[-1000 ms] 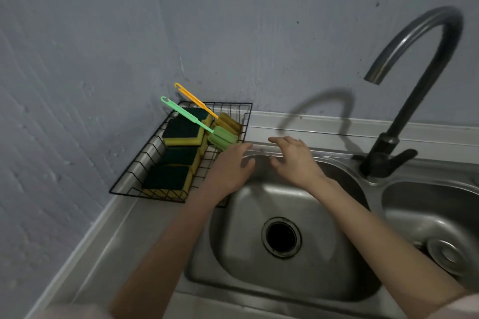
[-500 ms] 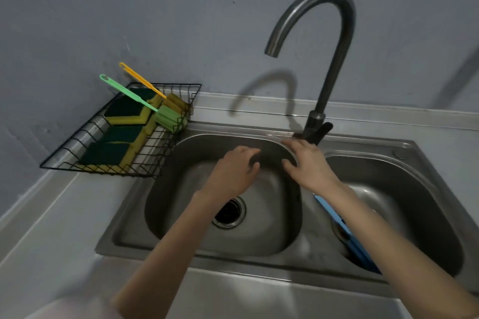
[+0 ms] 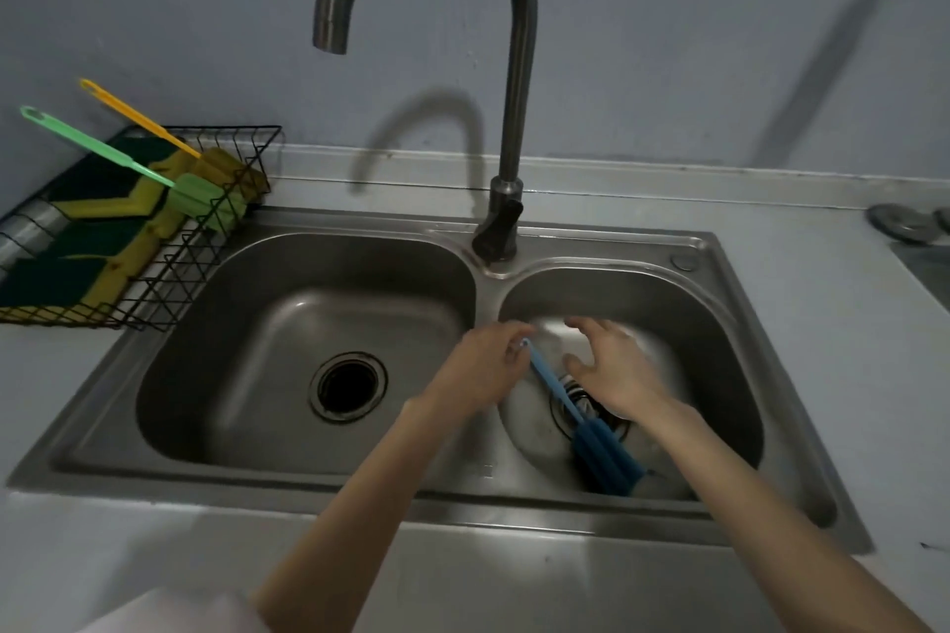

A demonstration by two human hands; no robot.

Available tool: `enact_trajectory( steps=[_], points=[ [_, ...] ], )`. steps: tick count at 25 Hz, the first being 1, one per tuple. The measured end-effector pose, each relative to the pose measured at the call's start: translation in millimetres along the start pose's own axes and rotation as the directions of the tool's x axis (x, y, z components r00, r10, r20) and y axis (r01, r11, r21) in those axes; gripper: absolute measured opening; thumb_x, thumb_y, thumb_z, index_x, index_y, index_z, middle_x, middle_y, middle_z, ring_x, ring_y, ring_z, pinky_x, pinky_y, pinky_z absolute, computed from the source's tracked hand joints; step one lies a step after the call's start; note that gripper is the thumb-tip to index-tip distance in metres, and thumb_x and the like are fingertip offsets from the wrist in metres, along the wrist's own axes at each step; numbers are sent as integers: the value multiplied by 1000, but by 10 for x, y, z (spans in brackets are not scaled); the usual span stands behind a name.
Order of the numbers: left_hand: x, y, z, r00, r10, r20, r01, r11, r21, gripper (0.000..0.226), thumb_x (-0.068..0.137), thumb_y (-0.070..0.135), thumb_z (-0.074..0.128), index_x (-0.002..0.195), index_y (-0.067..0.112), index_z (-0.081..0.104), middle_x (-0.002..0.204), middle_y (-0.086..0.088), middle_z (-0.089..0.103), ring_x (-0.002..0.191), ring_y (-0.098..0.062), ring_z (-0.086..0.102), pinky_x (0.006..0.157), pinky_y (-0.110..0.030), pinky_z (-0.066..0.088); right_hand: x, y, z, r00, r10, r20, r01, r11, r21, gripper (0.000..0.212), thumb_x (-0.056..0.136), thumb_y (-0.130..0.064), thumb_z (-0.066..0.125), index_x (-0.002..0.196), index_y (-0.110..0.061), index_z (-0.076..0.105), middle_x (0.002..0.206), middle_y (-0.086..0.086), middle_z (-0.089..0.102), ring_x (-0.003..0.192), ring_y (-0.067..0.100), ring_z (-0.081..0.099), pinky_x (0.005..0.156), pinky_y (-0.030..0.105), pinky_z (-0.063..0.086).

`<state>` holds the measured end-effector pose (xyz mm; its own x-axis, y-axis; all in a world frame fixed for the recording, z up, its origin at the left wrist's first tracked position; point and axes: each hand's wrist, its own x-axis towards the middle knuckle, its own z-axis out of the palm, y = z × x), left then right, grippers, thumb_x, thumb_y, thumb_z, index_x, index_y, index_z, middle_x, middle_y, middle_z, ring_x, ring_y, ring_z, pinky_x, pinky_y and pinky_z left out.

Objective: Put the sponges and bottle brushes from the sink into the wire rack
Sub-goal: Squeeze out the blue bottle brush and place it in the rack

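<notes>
- Both hands away from the back rim beside the wire rack [image 3: 154,272] now and across the sink [image 3: 709,252] at the right basin; view swung rightward with them, rack pushed to the far left edge
- Left hand [image 3: 483,370] at the top of the blue bottle brush [image 3: 576,419], fingertips curled narrow around the ringed handle end; looks like a pinch just closing on it, though blur hides whether contact is firm
- Right hand [image 3: 617,370] just right of the handle, fingers spread wide and holding nothing, hovering over the right drain [image 3: 591,406]
- Blue foam head down below the fingers, toward the near wall of the basin, handle slanting up and away to the left fingertips
- Left of the fingers, well apart: green bottle brush [image 3: 128,165] and orange bottle brush [image 3: 149,126] already lying in the rack, handles sticking out over its far left end, on top of the green-and-yellow sponges [image 3: 97,226]
- Left basin bare apart from its drain [image 3: 347,386]; faucet [image 3: 509,82] arching beyond the fingers
- Meaning for the task: blue brush appears to be the last piece in the sink, so only a lift and a carry leftward to the rack seems left
- Likely snag: long handle gripped at its very tip, heavy wet head apt to swing or slip
</notes>
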<state>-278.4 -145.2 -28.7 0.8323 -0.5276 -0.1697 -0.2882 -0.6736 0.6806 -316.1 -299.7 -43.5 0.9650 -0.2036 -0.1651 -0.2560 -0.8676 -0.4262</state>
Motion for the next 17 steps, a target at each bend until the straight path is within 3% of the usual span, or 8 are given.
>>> enact_trajectory(
  steps=[3,6,8,10,12,14,17],
  points=[
    [91,96,279,993,-71,97,78,995,-66,37,92,17,42,128,12,50,129,-11,58,117,-23,54,98,-27,38,13,270,136,992,90,86,-92,995,29,50,87,-25,53,135,-18,39,137,14,47,122,30,50,101,39,42],
    [198,104,549,966,-156,205,162,987,-16,35,93,19,38,121,4,54,125,-16,59,115,-29,54,99,-34,40,-2,489,282,971,153,182,-165,985,50,54,84,-30,56,134,-17,39,135,12,51,122,28,50,99,38,45],
    [286,48,768,944,-197,264,212,977,-31,30,93,17,38,109,0,57,110,-19,61,101,-28,57,97,-39,44,-5,612,384,946,195,258,-218,974,62,53,83,-29,58,131,-13,41,131,12,54,120,29,51,97,36,45],
    [358,-3,981,912,-249,327,294,951,-98,28,92,14,40,103,-4,58,100,-24,59,89,-27,53,85,-38,49,1,703,488,915,235,328,-260,965,34,51,82,-30,60,127,-11,43,130,15,54,118,31,53,95,38,47],
    [424,-25,1131,865,-319,387,395,909,-132,31,92,14,40,112,-5,55,116,-27,58,102,-33,56,82,-33,45,34,758,566,891,261,370,-280,960,-2,51,81,-33,60,125,-12,44,132,17,50,119,32,51,96,39,47],
    [491,-49,1238,824,-391,411,484,862,-149,33,92,15,40,117,-3,53,125,-25,56,116,-35,53,93,-37,44,64,804,629,878,272,393,-291,957,-11,56,81,-34,61,129,-12,41,137,17,44,122,33,48,98,39,46],
    [589,-89,1334,775,-446,448,566,804,-180,35,93,15,39,122,-2,49,129,-25,54,121,-37,50,100,-40,43,108,863,702,862,280,423,-302,953,-15,57,81,-32,62,129,-9,41,136,19,44,123,33,47,98,38,44]
  ],
)
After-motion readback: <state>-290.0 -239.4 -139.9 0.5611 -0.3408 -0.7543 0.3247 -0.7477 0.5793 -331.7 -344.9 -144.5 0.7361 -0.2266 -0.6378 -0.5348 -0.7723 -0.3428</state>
